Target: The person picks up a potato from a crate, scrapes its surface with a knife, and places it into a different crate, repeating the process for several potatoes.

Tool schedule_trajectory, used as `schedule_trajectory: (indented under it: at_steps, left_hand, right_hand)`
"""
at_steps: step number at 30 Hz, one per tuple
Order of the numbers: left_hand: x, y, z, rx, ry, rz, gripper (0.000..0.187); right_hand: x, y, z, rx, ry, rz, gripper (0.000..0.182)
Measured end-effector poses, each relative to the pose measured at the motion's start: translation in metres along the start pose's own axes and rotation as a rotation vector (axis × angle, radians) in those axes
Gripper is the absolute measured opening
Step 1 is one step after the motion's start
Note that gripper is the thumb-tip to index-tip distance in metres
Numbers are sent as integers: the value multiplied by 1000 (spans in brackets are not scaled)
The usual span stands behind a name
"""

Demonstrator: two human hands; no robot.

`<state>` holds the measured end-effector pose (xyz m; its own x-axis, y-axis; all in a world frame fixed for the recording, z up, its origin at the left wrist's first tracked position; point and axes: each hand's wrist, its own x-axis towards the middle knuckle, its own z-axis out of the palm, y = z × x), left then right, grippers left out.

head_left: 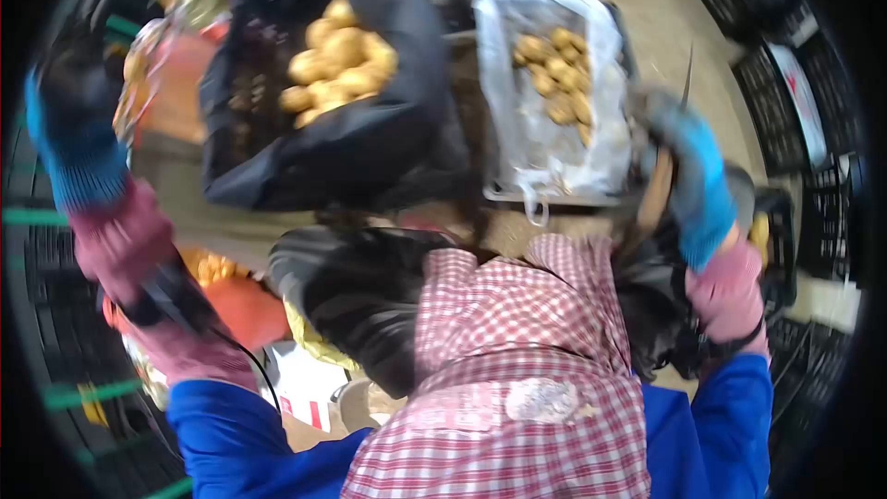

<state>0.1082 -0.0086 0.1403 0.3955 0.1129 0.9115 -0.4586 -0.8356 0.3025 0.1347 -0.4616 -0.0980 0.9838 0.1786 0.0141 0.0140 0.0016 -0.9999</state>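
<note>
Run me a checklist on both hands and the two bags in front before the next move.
1. Left hand and right hand gloved: ok.
2. Black bag open at the top: ok, yellowish produce shows inside.
3. Translucent bag open: ok, a second pile shows inside.
4. Left hand clear of both bags: ok, off to the left.
5. Right hand's grip: cannot tell, blurred beside the translucent bag.
</note>
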Motion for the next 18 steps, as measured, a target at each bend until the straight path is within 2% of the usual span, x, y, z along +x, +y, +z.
schedule_trajectory:
  at_steps: [1, 2, 4, 5, 6, 7, 8, 10, 11, 13, 14, 15, 16, 18]
  left_hand:
    - [-28, 54, 33, -165, -80, -49, 38]
    - [-65, 93, 71, -311, -255, -115, 35]
    - [-136, 128, 158, -619, -599, -355, 30]
    - [-168, 130, 205, -701, -723, -558, 27]
    - [-200, 123, 258, -745, -871, -862, 31]
    - [-248, 100, 316, -878, -871, -1050, 30]
    - [-298, 68, 369, -753, -960, -1058, 22]
    - [-383, 11, 447, -362, -1153, -817, 35]
    - [-408, -4, 466, -200, -1258, -699, 43]
    - [-458, -17, 493, 248, -1293, -406, 55]
    - [-483, -34, 512, 268, -1347, -329, 62]
    - [-464, -18, 522, 364, -1568, -308, 56]
    - [-470, -19, 537, 388, -1658, -240, 56]
    - [-490, -18, 552, 368, -1680, -173, 55]
  right_hand:
    - [5, -18, -9, -51, 50, -113, 36]
    - [10, -36, -18, -107, 106, -224, 36]
    - [27, -44, -42, 60, 215, -98, 37]
    - [29, -38, -50, 16, 218, -111, 37]
    - [31, -28, -57, -24, 226, -127, 37]
    - [31, -16, -66, -68, 231, -141, 37]
    - [29, -9, -75, 52, 248, 13, 36]
    - [27, -9, -82, 412, 299, 296, 36]
    - [25, -14, -86, 366, 316, 282, 37]
    - [25, -18, -91, 272, 361, 265, 38]
    - [27, -12, -93, 334, 381, 235, 39]
    - [27, -12, -100, 368, 407, 229, 37]
    - [28, -14, -107, 423, 391, 253, 35]
    - [24, -23, -111, 563, 358, 286, 33]
